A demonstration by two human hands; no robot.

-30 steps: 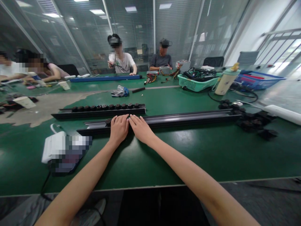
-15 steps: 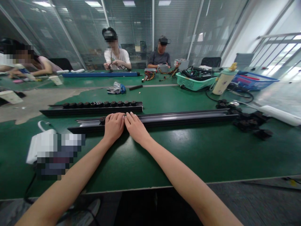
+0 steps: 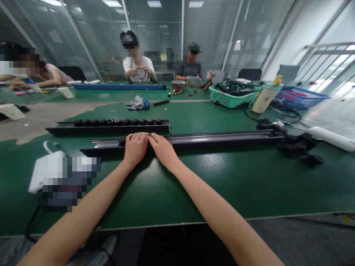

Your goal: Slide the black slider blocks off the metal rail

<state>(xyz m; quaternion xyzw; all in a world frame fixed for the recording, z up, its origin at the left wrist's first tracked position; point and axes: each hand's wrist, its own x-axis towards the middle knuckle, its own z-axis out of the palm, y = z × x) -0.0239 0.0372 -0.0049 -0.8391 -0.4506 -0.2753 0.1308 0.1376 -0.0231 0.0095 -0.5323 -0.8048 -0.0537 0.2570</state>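
A long black rail (image 3: 222, 139) with a shiny inner channel lies across the green table. My left hand (image 3: 136, 148) is closed over the rail's left part, beside a small black piece (image 3: 122, 140) sitting in the channel. Touching it at the fingertips, my right hand (image 3: 163, 148) is also closed on the rail. Whatever lies under the fingers of both hands is hidden. Behind them, a shorter black rail (image 3: 111, 129) carries a row of several black pieces. More black pieces (image 3: 296, 144) are heaped at the long rail's right end.
Around the table (image 3: 210, 192) three people sit. A white box (image 3: 47, 170) is at the left, a bottle (image 3: 266, 96), green basket (image 3: 231, 98) and blue basket (image 3: 305, 98) at the back right. A crumpled glove (image 3: 138, 103) lies beyond the shorter rail.
The fingers of my right hand have drawn in and bent more. Across the table, a person's hands have come up closer together. The view has shifted slightly.
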